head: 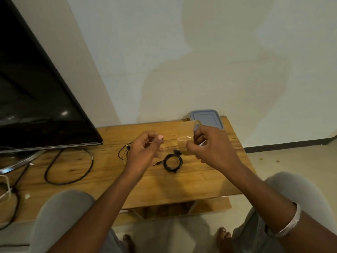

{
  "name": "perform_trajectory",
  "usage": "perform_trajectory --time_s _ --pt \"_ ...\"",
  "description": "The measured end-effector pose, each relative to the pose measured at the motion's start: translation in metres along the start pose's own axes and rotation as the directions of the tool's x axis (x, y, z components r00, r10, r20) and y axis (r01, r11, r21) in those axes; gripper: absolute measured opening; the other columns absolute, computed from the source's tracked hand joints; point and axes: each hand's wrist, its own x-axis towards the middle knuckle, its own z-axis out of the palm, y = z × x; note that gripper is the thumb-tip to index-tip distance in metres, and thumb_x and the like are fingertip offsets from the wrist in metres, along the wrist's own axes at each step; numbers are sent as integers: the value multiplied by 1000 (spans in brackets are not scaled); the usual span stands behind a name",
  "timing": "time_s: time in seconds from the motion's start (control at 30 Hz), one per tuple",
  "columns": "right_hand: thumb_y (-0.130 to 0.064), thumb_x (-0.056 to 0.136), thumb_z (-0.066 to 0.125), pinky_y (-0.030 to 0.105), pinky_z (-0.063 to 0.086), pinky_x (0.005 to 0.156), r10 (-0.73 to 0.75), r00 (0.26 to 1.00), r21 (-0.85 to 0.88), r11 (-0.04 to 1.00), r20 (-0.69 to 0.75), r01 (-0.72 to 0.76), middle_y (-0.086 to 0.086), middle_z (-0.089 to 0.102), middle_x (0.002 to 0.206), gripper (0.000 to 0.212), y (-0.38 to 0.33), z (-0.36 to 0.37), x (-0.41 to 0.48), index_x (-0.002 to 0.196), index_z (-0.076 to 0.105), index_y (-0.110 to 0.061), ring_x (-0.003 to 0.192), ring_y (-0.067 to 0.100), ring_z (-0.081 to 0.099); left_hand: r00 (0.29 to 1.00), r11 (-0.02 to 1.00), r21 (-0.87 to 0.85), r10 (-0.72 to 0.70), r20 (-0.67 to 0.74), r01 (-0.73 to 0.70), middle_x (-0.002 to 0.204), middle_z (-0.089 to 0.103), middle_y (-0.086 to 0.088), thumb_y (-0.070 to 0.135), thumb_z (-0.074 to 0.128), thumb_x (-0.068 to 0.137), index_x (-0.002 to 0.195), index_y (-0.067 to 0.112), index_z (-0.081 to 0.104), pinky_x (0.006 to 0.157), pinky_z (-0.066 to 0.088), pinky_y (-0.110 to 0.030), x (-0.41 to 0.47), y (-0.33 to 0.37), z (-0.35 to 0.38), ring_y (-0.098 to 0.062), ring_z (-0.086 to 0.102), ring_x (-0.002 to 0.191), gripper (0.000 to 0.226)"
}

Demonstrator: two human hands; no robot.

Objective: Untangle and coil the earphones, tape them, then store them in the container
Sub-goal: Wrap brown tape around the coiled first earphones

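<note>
Black earphones (pixel 172 162) lie coiled on the wooden table (pixel 182 187), jack pointing left. Left hand (pixel 144 150) is raised just left of the coil, fingers curled; cannot tell whether it pinches anything. Right hand (pixel 213 145), right of and beyond the coil, grips a brown tape roll (pixel 187 125) with a strip pulled out. Lidded grey container (pixel 206 118) sits beyond the coil at the table's far edge.

A pale cream wall (pixel 200 52) with faint, darker patches fills the upper frame. A dark baseboard (pixel 284 144) runs along its foot at right, above a light floor (pixel 291 161). A wooden table (pixel 182 183) spans the centre. On its left stands a black television (pixel 36 88) with glare spots, and a black cable (pixel 69 172) loops beside it.
</note>
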Motion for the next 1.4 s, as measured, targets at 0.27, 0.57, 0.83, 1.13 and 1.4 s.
perform_trajectory --time_s 0.27,0.57,0.83,1.13,1.4 --pt "-33 85 78 23 52 42 -26 982 138 990 185 0 0 69 79 25 -6 10 -3 94 65 -14 52 14 68 931 906 217 346 115 -363 114 72 7 11 78 83 123 21 67 86 58 -31 -11 6 -10 -13 67 107 42" --pt "-31 86 78 25 55 44 -25 976 177 984 215 -13 2 69 84 27 0 16 -4 100 65 -13 53 17 70 855 777 376 510 96 -505 91 75 7 8 81 81 112 15 73 80 59 -25 -10 9 -9 -6 72 88 33" --pt "-36 84 79 16 46 54 -97 980 133 988 173 74 -7 65 78 21 6 23 2 91 64 -22 61 -1 59 809 664 479 551 204 -574 97 64 8 8 64 94 123 19 58 89 55 -32 -12 9 -4 -8 64 99 32" --pt "-33 82 82 38 60 77 -110 941 217 975 320 41 -2 67 106 54 19 33 7 124 51 -20 92 16 69 790 596 551 574 216 -584 101 57 5 13 56 97 134 24 41 71 54 -30 -12 11 -1 -6 61 87 41" --pt "-28 84 80 29 58 80 -61 957 191 982 285 6 -5 63 113 55 30 33 10 130 51 -22 99 11 66 848 803 323 530 -3 -500 102 60 0 6 57 97 127 19 49 75 57 -35 -6 17 -13 -20 67 92 34"
